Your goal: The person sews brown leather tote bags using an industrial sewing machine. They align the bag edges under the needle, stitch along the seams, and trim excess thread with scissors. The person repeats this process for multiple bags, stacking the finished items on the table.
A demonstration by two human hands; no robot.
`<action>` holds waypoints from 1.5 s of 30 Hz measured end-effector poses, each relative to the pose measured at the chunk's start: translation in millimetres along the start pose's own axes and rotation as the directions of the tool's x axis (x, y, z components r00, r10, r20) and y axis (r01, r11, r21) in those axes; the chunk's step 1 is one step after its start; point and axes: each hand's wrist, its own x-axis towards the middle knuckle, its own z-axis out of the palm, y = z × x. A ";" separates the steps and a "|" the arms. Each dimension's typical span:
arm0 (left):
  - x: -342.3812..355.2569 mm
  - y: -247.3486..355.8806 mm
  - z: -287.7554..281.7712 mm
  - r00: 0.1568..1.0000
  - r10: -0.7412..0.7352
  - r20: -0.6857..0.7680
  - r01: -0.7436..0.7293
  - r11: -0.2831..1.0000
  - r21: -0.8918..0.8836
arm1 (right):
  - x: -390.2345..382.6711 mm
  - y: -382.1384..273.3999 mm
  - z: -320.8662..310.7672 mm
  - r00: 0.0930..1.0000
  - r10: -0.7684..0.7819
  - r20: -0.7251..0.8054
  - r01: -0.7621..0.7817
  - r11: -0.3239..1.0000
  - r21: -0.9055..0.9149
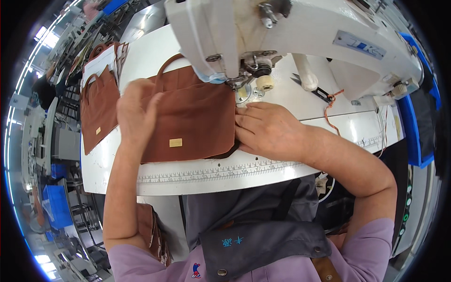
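I saw two gold-tagged brown bags: the left bag [101, 117] and, mid-frame between my hands, the middle bag [192, 113]. My blurred left hand [136, 110] overlapped its left side; my right hand [272, 129] curled at its right edge. I couldn't tell whether either gripped. One sewing machine [300, 23] stood upper right on the white table [359, 122]; one blue bin [413, 141] far right.

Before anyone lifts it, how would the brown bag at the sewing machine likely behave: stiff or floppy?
The brown bag probably flexes, as its surface ripples. Rolling seems unlikely, since it lies flat. Its arched handle may hold shape.
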 end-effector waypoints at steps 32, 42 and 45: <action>-16.3 97.1 45.1 0.872 0.258 0.417 -0.171 0.957 -0.236 | -14.1 2.7 -16.3 0.999 0.025 0.045 -0.023 0.999 -0.049; -16.2 92.1 46.9 0.897 0.269 0.351 -0.173 0.944 -0.282 | -12.2 1.6 -7.8 1.000 0.010 -0.021 -0.011 0.999 -0.051; -14.8 90.6 49.7 0.908 0.264 0.326 -0.169 0.941 -0.292 | -11.1 2.3 -10.3 1.000 0.029 0.007 -0.028 0.998 -0.056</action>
